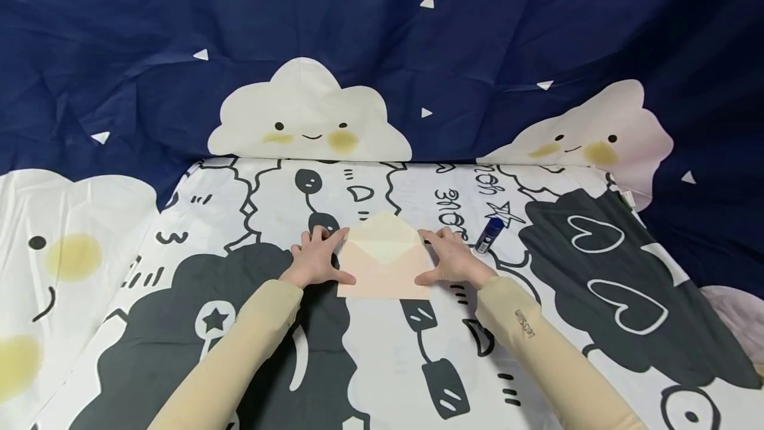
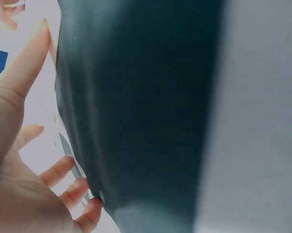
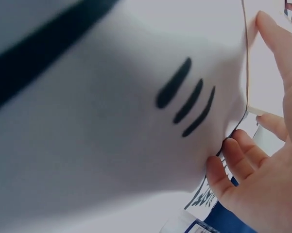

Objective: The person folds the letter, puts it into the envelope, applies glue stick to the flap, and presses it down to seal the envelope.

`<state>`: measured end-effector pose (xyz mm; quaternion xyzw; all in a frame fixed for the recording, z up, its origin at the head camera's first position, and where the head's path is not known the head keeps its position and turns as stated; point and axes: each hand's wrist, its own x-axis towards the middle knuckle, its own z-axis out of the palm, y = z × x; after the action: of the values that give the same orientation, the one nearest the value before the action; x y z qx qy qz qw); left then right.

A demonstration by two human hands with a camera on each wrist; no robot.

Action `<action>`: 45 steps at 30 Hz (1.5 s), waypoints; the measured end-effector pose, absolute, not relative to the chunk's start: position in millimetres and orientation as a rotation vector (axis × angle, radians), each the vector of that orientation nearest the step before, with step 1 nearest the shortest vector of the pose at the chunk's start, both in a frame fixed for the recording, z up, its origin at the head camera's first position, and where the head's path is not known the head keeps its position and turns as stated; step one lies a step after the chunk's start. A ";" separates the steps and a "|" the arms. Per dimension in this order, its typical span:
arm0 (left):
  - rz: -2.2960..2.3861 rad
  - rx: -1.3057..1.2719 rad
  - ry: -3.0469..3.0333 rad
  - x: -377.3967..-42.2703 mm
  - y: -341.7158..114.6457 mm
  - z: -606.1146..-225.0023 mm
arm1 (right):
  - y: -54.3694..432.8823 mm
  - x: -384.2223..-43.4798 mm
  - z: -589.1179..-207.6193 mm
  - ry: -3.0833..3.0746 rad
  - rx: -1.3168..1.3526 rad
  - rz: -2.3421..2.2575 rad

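Observation:
A peach envelope (image 1: 383, 282) lies on the printed cloth in the middle of the head view. Its pale, cream-lined flap (image 1: 384, 225) is raised and points away from me. At the envelope's left side, my left hand (image 1: 315, 259) rests with thumb and index fingertip at the edge and the other fingers spread on the cloth. Mirroring it on the right edge is my right hand (image 1: 451, 259), its thumb lower and its index finger near the upper corner. Both wrist views show the fingers relaxed and apart, with the left thumb (image 2: 31, 60) extended.
A blue-capped glue stick (image 1: 489, 235) lies just beyond my right hand. Black and white cartoon cloth (image 1: 382, 363) covers the surface. Behind it hangs a navy cloth (image 1: 370, 12) with smiling clouds, meeting the surface at its back edge.

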<state>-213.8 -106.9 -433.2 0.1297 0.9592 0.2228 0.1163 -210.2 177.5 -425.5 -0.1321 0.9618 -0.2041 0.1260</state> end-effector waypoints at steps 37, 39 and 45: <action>0.491 0.744 2.859 -195.6 -106.0 -441.1 | 171.8 -187.0 -430.8 2.925 -0.710 -0.523; 0.475 0.745 2.846 -195.2 -105.5 -441.3 | 171.2 -185.8 -430.5 2.907 -0.712 -0.530; 0.443 0.735 2.800 -194.6 -103.4 -439.1 | 170.1 -183.8 -431.2 2.886 -0.726 -0.517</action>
<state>-194.6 -103.4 -439.1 0.2494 0.9507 0.1503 0.1062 -183.8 170.1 -431.2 -0.2398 0.9537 -0.1709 0.0606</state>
